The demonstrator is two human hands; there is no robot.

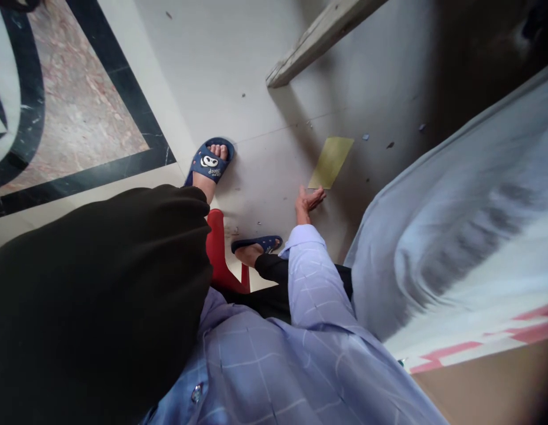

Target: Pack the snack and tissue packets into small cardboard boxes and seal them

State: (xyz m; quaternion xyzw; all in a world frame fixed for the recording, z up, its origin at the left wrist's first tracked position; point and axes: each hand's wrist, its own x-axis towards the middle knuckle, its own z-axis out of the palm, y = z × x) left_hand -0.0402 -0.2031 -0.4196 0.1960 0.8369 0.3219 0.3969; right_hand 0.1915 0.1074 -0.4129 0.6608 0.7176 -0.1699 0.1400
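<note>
Black cloth (92, 295), probably a trouser leg, is seen nearest and fills the lower left. Pale blue fabric (455, 236), blurred, is draped at the right. A checked sleeve (309, 283) is stretched down towards the grey floor (238, 77), across which a plank (318, 38) is laid at the top. A red stool (218, 248) is glimpsed between two blue slippers (211, 160).

A yellow sheet (330, 162) is laid flat on the floor, just beyond the right hand (307, 202). That hand is held low with its fingers spread and nothing is gripped; whether the sheet's near edge is touched cannot be told. The left hand is not seen.

A reach for the sheet is judged to be the step in hand. For a lift, a fingertip would need to be slid under an edge and the thumb pressed on top.
</note>
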